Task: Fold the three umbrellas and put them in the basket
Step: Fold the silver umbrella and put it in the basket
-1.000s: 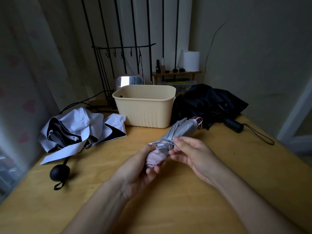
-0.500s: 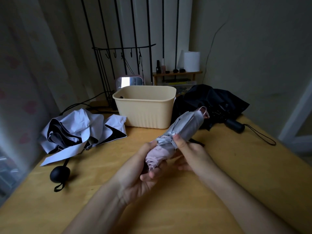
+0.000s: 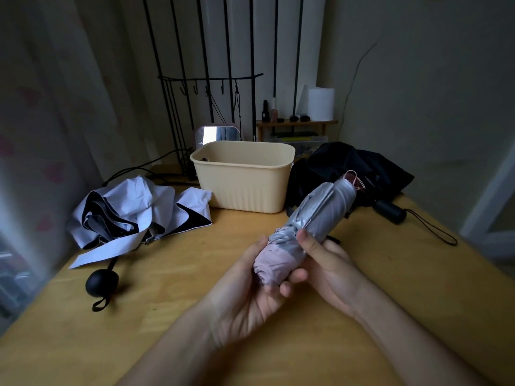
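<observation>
Rolled umbrella: the silver and pink umbrella (image 3: 315, 227) is rolled into a tight bundle and held in the air above the table (image 3: 418, 288). It slants up and away, with its looped end toward the basket (image 3: 242, 176).
Left hand: the left hand (image 3: 250, 291) is curled round the pink near end from below, its fingertips wrapping over the cloth.
Right hand: the right hand (image 3: 326, 263) cups the middle from the side, with the thumb pressed on the gathered band of cloth.
Why held so: likely one hand keeps the roll from loosening while the thumb pins the strap to fasten it.
Basket: it stands open-topped just beyond the umbrella's far tip. It looks empty, though its floor is hidden.
Other two: the white umbrella (image 3: 133, 213) sprawls unfolded left of the basket, and the black umbrella (image 3: 348, 168) is heaped to its right, so neither is done yet.
Open room: there is bare wood between the hands and the basket, and the path forward and up over the rim looks free.
Edges: the table's left and right edges run close to the two loose umbrellas, and the black one's cord trails near the right edge.
</observation>
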